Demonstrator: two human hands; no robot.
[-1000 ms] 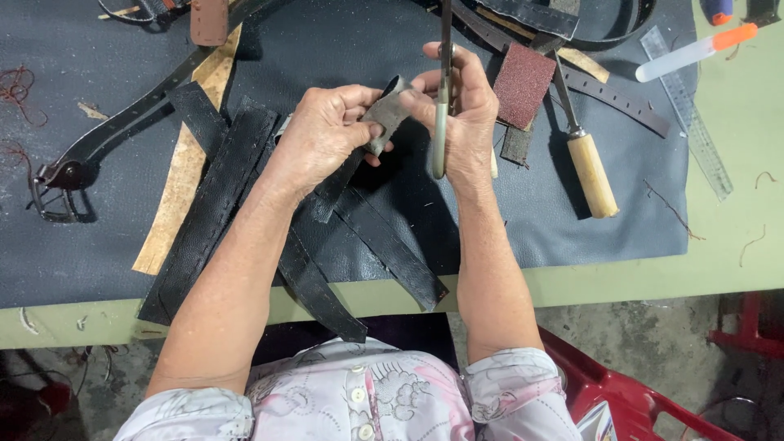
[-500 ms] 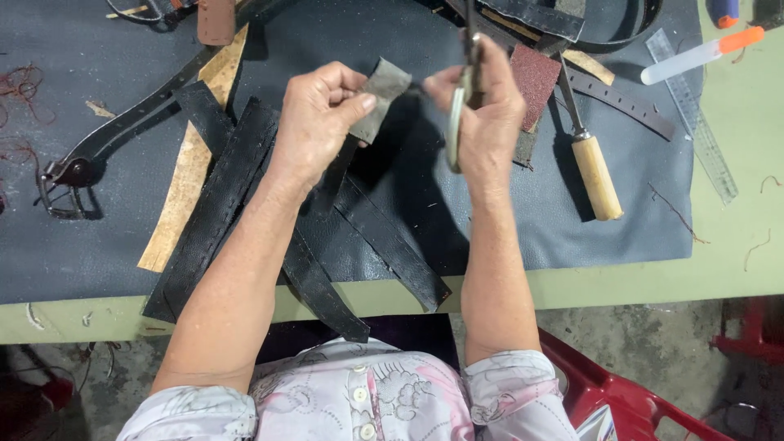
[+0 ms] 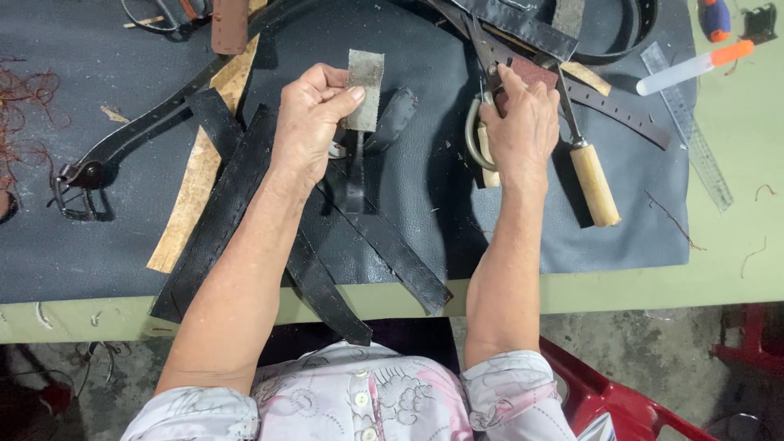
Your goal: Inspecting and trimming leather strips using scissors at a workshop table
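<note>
Head view, looking down over a pale green counter covered by a dark leather sheet. The left hand is pinching a small grey leather piece between thumb and fingers, holding it upright just above the sheet, near the middle. A narrow black strip is hanging down from under that hand. The right hand is closing around a pair of scissors — the pale handle loop is showing at the palm's left, and the dark blades are pointing away toward the far edge. Just right of this hand, a wooden-handled tool is lying on the sheet. Long black leather straps are crossing under the left forearm, beside a tan strip. A clear ruler is resting at the sheet's right edge — well apart from both hands.
</note>
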